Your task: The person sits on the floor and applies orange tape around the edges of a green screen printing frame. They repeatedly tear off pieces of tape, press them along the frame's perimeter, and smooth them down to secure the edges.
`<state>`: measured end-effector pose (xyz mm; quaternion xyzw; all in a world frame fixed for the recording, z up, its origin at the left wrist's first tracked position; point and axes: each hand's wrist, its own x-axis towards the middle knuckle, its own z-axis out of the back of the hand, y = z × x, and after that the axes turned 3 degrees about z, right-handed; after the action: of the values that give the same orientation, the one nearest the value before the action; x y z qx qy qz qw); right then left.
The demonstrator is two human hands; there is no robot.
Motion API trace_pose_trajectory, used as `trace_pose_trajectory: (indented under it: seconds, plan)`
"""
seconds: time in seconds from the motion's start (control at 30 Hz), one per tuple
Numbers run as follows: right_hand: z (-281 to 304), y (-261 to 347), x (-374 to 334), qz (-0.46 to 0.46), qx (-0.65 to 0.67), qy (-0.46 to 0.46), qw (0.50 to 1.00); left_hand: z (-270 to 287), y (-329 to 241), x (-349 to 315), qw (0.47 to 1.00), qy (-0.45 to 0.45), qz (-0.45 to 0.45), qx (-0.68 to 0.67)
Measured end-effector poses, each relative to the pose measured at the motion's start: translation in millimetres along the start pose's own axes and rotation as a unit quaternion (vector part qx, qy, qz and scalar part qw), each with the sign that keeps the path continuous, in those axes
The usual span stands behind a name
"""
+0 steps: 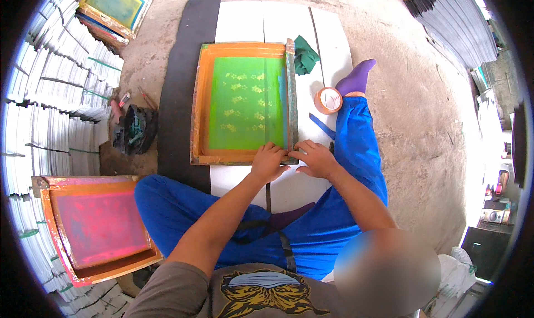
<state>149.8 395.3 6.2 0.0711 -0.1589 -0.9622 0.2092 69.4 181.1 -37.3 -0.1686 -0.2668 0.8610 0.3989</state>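
Note:
A silk-screen frame lies flat in front of me, with orange-taped edges and a green mesh bearing rows of pale star-like flowers. My left hand curls over its near edge, close to the right corner. At that same corner my right hand has bent fingers closed around the frame's edge, the fingertips of both hands nearly meeting. The undersides of the fingers are hidden. A roll of brown tape stands on the white boards right of the frame, by my purple-socked foot. Near it lie a blue strip and a dark green cloth.
White boards bear the frame, beside a black strip. A pink screen frame leans at my left knee. Bundled white stacks line the left side; a black bag sits near them. Another frame rests far left.

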Motion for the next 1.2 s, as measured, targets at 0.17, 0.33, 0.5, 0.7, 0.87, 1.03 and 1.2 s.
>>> trace_pose_trajectory:
  seconds: [0.17, 0.33, 0.5, 0.7, 0.87, 1.03, 1.2]
  plan:
    - [-9.1, 0.6, 3.7, 0.028, -0.026, -0.005, 0.999, -5.2, 6.1, 0.5, 1.000, -0.008, -0.021, 0.014]
    - [-11.4, -3.0, 2.9, 0.049, -0.077, -0.020, 0.996, -4.4, 5.8, -1.3, 1.000, -0.020, -0.014, 0.007]
    - [-25.5, -5.1, -6.1, 0.049, -0.112, -0.074, 0.990, 0.2, -0.7, -2.2, 0.999, -0.029, -0.006, 0.022]
    - [-33.0, -8.9, -16.5, 0.084, -0.156, -0.091, 0.980, 0.0, -3.0, -2.7, 1.000, -0.025, -0.006, 0.004]
    - [-21.3, 12.0, -14.3, 0.044, -0.091, -0.066, 0.993, -22.7, 9.0, -12.9, 0.987, -0.046, -0.060, 0.140]
    - [-30.3, 20.4, -19.8, 0.008, -0.145, -0.011, 0.989, -17.9, -0.1, -24.7, 0.957, -0.063, -0.081, 0.272]
    - [-22.5, 17.8, -23.3, 0.027, -0.192, 0.032, 0.981, -11.8, -2.1, -26.7, 0.958, -0.047, -0.099, 0.266]
